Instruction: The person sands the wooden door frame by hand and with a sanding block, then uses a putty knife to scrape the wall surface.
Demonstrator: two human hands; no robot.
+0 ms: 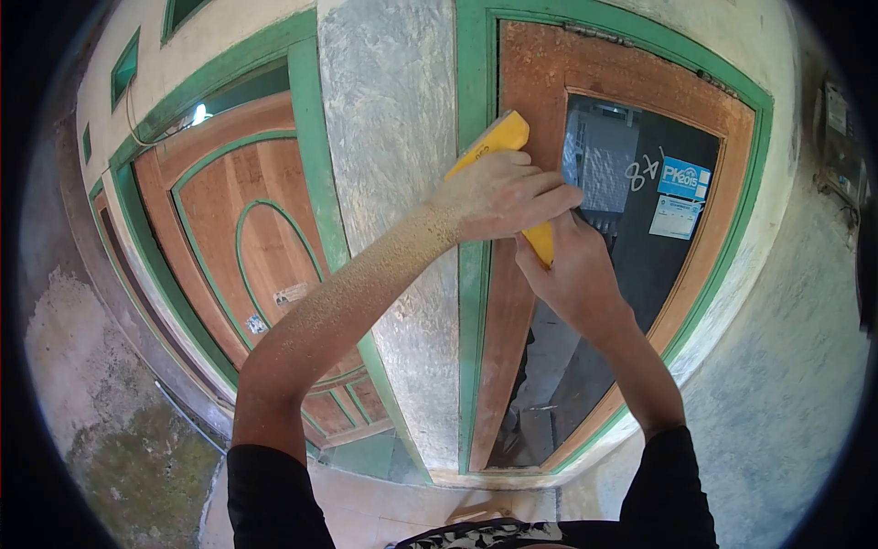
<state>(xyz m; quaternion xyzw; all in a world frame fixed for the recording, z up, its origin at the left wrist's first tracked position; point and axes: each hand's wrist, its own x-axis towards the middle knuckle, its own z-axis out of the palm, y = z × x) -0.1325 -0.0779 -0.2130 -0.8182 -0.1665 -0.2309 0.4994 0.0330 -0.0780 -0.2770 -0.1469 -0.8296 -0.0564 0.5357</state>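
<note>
Both hands grip a long yellow hand tool (pixel 501 139) with dark lettering, held at a slant over the green door frame and the edge of the brown wooden door (pixel 529 69). Its exact kind is partly hidden by my fingers. My left hand (pixel 508 195) is wrapped over its middle, and pale dust coats that forearm. Lower down, my right hand (pixel 572 261) closes round the tool's other end, close to the door's glass pane (pixel 604 302). The green door frame (pixel 474 302) stands just left of the door.
A pale, streaky wall column (pixel 389 119) separates this door from a second wooden door (pixel 274 183) with green trim on the left. Blue and white stickers (pixel 684 178) are on the glass. A tiled floor (pixel 393 503) lies below, and a rough wall (pixel 777 366) rises at right.
</note>
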